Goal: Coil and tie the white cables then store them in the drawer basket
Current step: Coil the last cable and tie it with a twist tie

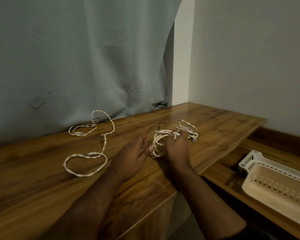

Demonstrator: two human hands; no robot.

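A coiled white braided cable (157, 142) stands on edge on the wooden table (42, 179), between my hands. My right hand (177, 148) grips the coil's right side with curled fingers. My left hand (134, 153) sits just left of the coil, its thumb touching the loops. A thin dark tie wire (154, 127) runs off behind the coil. A second coiled white cable (186, 129) lies just behind my right hand. A long loose white cable (93, 146) snakes across the table to the left. The cream perforated basket (275, 186) lies in the open drawer at lower right.
A white slotted basket (249, 159) sits behind the cream one in the drawer (220, 172). A grey-green curtain (76, 58) hangs along the table's far edge, and a white wall stands to the right.
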